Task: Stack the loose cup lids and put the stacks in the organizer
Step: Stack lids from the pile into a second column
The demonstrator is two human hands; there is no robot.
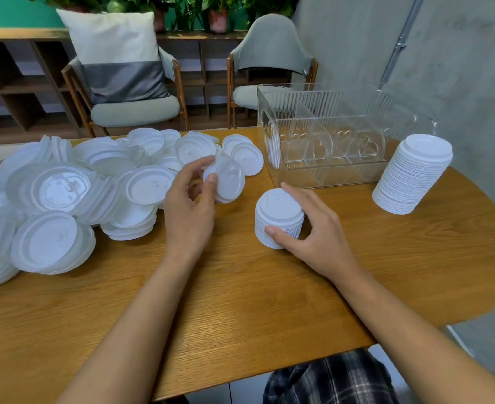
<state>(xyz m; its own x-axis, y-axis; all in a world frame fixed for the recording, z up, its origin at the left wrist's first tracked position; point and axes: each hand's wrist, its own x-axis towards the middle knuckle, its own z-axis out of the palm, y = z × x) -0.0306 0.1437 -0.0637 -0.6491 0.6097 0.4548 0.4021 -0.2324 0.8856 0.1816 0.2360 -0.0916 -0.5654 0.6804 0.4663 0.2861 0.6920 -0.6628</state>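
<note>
A big pile of loose white cup lids (65,193) covers the left part of the wooden table (240,301). My left hand (189,205) pinches a few small white lids (226,182), tilted on edge, between thumb and fingers just right of the pile. A short stack of small lids (278,217) stands at the table's middle, and my right hand (304,228) grips it, thumb at the front, fingers behind. The clear ribbed organizer (328,135) with dividers stands behind the stack. A tall stack of lids (412,173) leans at the right of the organizer.
Two grey chairs (135,109) stand behind the table, one with a cushion. A concrete wall (459,68) and a metal pipe are close on the right. The table's rounded edge runs near the tall stack. Bare wood lies in front of my hands.
</note>
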